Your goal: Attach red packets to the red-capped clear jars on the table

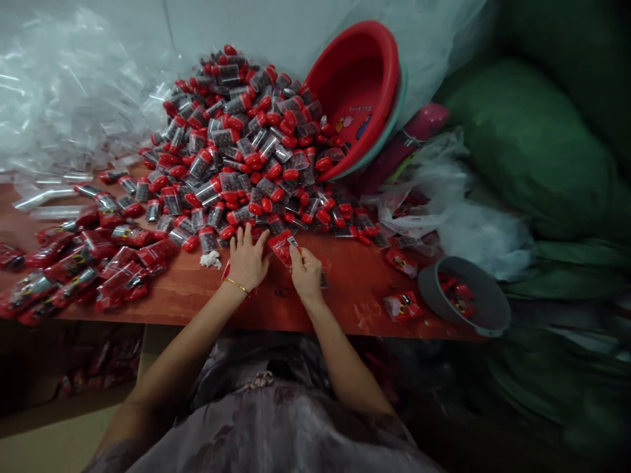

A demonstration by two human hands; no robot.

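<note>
My left hand (248, 261) lies open, fingers spread, at the front edge of a big heap of small clear containers with red caps (231, 141). A gold bangle is on that wrist. In my right hand (306, 270), a small red printed packet (282, 246) is pinched between thumb and fingers. Its upper end points toward the heap. Something red shows partly beside my left wrist, mostly hidden. A crumpled white scrap (210, 259) rests left of my left hand.
Red printed packets (118, 276) pile up at the left of the red-brown table (315, 315). Clear plastic sleeves (73, 98) are heaped behind them. A red basin (379, 59) leans at the back. On the right stand a grey bowl (428, 289) with red packets and a plastic bag (448, 197).
</note>
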